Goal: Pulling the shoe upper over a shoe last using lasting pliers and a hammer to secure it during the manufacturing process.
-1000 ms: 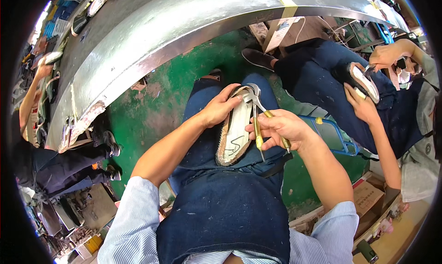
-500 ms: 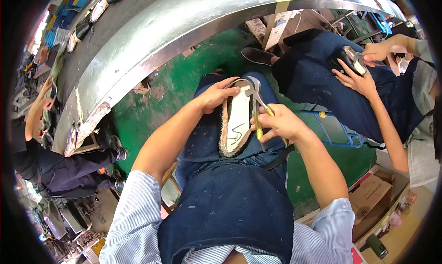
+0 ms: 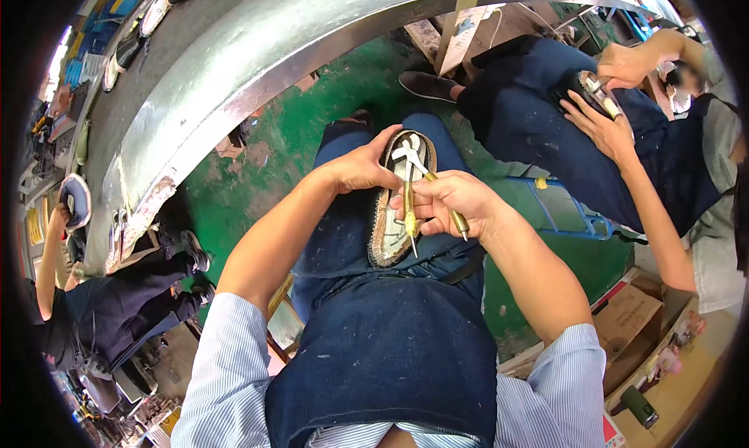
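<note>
A shoe point(image 3: 384, 223) lies bottom up on my lap, its pale insole and rough, gathered rim facing me. My left hand point(image 3: 361, 169) is closed on the shoe's left edge near the far end, the thumb over the rim. In my right hand point(image 3: 449, 202) is a pair of lasting pincers point(image 3: 409, 151) with yellowish handles spread apart. The metal head lies over the far part of the insole. Whether its jaws bite on anything, I cannot make out.
A metal-edged workbench point(image 3: 257, 81) curves across the far left, with shoes point(image 3: 121, 58) on it. At right a co-worker's hand point(image 3: 601, 128) holds another shoe. A blue metal frame point(image 3: 573, 214) stands between us. A cardboard box point(image 3: 624, 315) is at lower right.
The pincers have moved from the shoe's far right rim to over the insole, and their handles have spread and turned. At far left, another person now holds up a shoe-like piece.
</note>
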Demonstrator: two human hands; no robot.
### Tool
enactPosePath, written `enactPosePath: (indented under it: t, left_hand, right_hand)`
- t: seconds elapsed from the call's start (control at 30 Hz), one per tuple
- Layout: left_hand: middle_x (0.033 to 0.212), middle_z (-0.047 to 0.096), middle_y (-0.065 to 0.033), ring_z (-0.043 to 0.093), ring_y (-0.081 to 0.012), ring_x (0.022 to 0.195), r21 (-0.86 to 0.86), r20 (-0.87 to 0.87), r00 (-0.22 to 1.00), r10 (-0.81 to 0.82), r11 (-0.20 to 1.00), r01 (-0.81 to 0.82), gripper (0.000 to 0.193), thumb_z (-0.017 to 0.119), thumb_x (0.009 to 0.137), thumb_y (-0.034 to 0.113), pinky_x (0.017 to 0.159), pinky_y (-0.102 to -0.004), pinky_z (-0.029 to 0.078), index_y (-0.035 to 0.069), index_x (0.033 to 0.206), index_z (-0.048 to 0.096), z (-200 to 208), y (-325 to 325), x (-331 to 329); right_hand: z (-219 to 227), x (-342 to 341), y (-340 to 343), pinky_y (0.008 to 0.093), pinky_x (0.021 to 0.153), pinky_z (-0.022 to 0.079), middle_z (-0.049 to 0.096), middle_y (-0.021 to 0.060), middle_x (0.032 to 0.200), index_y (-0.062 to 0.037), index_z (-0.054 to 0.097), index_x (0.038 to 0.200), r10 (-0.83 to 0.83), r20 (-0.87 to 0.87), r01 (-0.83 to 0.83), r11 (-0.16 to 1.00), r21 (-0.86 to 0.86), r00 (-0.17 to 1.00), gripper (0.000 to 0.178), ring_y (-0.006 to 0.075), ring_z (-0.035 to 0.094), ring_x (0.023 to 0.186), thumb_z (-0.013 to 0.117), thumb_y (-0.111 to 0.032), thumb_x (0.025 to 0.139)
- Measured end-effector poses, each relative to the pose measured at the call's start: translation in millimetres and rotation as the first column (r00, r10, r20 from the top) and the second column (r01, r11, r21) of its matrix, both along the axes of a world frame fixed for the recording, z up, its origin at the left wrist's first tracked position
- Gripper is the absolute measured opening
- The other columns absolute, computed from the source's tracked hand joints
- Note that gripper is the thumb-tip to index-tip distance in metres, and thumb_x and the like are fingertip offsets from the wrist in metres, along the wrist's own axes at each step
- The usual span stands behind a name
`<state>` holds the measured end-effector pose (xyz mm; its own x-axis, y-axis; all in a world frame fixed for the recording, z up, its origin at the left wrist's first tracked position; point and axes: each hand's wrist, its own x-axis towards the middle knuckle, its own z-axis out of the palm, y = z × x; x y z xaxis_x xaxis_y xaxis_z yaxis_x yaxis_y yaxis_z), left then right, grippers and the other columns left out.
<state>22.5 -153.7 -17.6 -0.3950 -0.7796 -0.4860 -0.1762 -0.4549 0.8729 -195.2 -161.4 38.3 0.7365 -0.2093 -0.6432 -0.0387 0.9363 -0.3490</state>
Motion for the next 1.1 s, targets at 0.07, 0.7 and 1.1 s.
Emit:
enactPosePath:
  t: [0.07, 0.7, 1.1]
  left_hand:
    - [0.139, 0.047, -0.0119, 0.044, -0.0205, 0.128, -0.054, 0.027, 1.000, -0.004, 0.999, 0.005, 0.106, 0.080, 0.067, 0.007, 0.109, -0.0307, 0.033, 0.009, 0.154, 0.020, -6.0, 0.2, -0.7]
    - [0.110, 0.064, -0.0099, 0.061, -0.0176, 0.095, 0.030, 0.064, 0.910, 0.411, 0.910, -0.413, 0.055, 0.071, 0.087, 0.031, 0.080, -0.0315, 0.052, 0.006, 0.131, 0.051, -37.6, -8.9, -12.5]
    - [0.145, 0.038, -0.0231, 0.031, -0.0450, 0.138, -0.931, -0.066, 0.955, 0.290, 0.327, -0.163, 0.075, 0.080, 0.075, 0.024, 0.114, -0.0519, 0.025, 0.005, 0.138, 0.044, 67.4, 69.8, -10.3]
  right_hand:
    - [-17.0, 0.5, -5.3, 0.0295, 0.061, 0.058, 0.067, 0.0116, 0.097, 0.0059, 0.058, 0.113, 0.006, -0.052, -0.008, 1.000, -0.025, 0.999, 0.027, 0.0216, 0.068, 0.088, 0.049, -0.017, 0.101]
    - [-28.3, -45.0, 32.1, 0.0287, 0.075, 0.054, 0.068, 0.0124, 0.107, 0.0044, 0.055, 0.124, 0.058, -0.236, -0.195, 0.764, -0.614, 0.970, 0.039, 0.0161, 0.065, 0.089, 0.060, -0.023, 0.097]
    - [16.1, 12.1, 13.3, 0.0325, 0.094, 0.045, 0.061, 0.0136, 0.124, 0.0010, 0.055, 0.113, -0.387, 0.132, 0.239, 0.242, -0.940, 0.912, 0.032, 0.0157, 0.057, 0.107, 0.061, -0.026, 0.097]
